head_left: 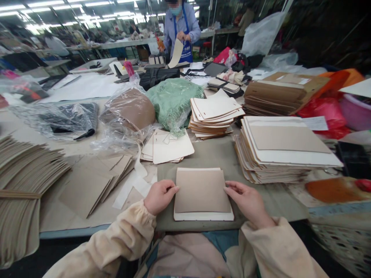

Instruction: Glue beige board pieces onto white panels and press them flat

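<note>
A flat taupe panel (pixel 200 191) rests on a slightly larger cream panel (pixel 203 216), whose edge shows below it and thinly above. Both lie on a grey-green cloth (pixel 208 154) in front of me. My left hand (pixel 161 195) pinches the taupe panel's left edge between thumb and curled fingers. At its right edge, my right hand (pixel 246 200) grips with thumb and fingertips. A stack of cream panels (pixel 290 157) with a taupe piece on top stands right of my right hand. Loose taupe sheets (pixel 87 187) and white strips (pixel 131 189) lie left of my left hand.
A banded bundle of taupe sheets (pixel 20 193) sits far left. Beyond my hands are cream pieces (pixel 173 148), another cream stack (pixel 214 112), a green bag (pixel 174 100) and brown boards (pixel 278 92). Across the table, a co-worker (pixel 182 31) in a blue apron holds a cream sheet.
</note>
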A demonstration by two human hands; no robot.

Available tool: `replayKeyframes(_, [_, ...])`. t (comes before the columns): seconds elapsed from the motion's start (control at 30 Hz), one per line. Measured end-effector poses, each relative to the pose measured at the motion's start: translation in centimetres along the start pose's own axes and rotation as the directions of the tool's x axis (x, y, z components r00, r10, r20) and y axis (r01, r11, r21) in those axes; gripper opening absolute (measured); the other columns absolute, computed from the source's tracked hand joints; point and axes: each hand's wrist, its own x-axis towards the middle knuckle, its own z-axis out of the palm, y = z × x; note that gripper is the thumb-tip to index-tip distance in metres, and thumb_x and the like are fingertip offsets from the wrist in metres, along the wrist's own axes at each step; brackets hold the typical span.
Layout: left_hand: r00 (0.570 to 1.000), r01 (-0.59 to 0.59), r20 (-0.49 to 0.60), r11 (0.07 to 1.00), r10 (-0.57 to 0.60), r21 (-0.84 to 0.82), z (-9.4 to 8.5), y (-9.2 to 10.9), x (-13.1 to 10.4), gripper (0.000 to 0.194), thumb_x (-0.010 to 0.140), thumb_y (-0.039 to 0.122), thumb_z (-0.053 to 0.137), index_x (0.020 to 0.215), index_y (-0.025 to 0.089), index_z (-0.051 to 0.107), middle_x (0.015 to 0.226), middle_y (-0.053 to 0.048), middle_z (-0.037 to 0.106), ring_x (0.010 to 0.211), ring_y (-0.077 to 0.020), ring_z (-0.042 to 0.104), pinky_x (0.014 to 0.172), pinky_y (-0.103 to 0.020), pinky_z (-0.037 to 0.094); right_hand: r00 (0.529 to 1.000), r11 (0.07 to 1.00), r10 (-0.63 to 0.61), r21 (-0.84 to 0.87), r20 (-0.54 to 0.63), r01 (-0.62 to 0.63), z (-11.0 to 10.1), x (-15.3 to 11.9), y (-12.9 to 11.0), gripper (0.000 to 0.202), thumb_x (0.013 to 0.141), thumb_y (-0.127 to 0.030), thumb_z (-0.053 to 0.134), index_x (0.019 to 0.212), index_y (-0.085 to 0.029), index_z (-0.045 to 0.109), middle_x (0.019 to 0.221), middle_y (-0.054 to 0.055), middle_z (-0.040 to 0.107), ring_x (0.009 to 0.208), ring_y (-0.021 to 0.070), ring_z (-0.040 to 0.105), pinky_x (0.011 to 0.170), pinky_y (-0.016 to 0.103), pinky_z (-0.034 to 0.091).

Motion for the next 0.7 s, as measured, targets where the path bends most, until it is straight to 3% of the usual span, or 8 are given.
replayKeyframes(0.13, [0.997,-0.013,0.077,0.976,-0.004,0.219,0.1,0.0,0.7,0.030,0.086,0.036,0.046,0.063,0.020,0.058,0.063,0.000,0.060,0.062,-0.0147,0.054,0.059,-0.025,0.034,1.000,0.997,0.015,-0.075,0.003,-0.015,0.5,1.1,0.3,0.035,0.074,-0.044,0.057,0.093,-0.018,0.071,0.076,0.003,0.073,0.071,0.0205,0.067,0.064,0.029,0.049])
replayKeyframes(0.3, [0.995,-0.001,0.093,0.923,-0.038,0.385,0.6,0.1,1.0,0.029,0.089,0.036,0.044,0.068,0.020,0.058,0.067,-0.003,0.064,0.066,-0.0180,0.060,0.059,-0.026,0.034,0.999,0.981,0.037,-0.190,0.000,-0.036,0.7,1.8,0.4,0.024,0.074,-0.041,0.058,0.082,-0.023,0.071,0.073,0.001,0.072,0.070,0.0204,0.068,0.062,0.028,0.046])
replayKeyframes(0.4, [0.996,-0.003,0.084,0.897,-0.038,0.442,0.9,0.2,0.9,0.028,0.091,0.034,0.042,0.071,0.019,0.056,0.069,-0.004,0.065,0.068,-0.0199,0.062,0.059,-0.027,0.034,0.999,0.966,0.044,-0.254,-0.016,-0.047,0.9,2.1,0.2,0.023,0.075,-0.040,0.058,0.082,-0.022,0.070,0.073,0.002,0.073,0.072,0.0219,0.068,0.063,0.030,0.045])
replayKeyframes(0.57, [0.997,-0.005,0.068,0.879,-0.031,0.477,1.2,0.0,0.6,0.028,0.093,0.034,0.038,0.074,0.019,0.053,0.071,-0.004,0.065,0.070,-0.0202,0.063,0.060,-0.028,0.035,0.999,0.932,-0.014,-0.362,-0.036,0.000,1.2,2.0,-0.1,0.034,0.080,-0.038,0.054,0.105,-0.020,0.067,0.080,0.003,0.073,0.078,0.0247,0.067,0.064,0.032,0.045])
replayKeyframes(0.7, [0.997,-0.005,0.067,0.866,-0.033,0.500,1.4,-0.2,0.7,0.029,0.094,0.035,0.036,0.077,0.019,0.053,0.071,-0.005,0.065,0.070,-0.0208,0.064,0.060,-0.028,0.036,0.998,0.892,-0.064,-0.448,-0.006,0.055,1.1,2.0,-0.3,0.030,0.084,-0.038,0.051,0.102,-0.023,0.069,0.084,0.003,0.073,0.077,0.0241,0.067,0.063,0.031,0.045])
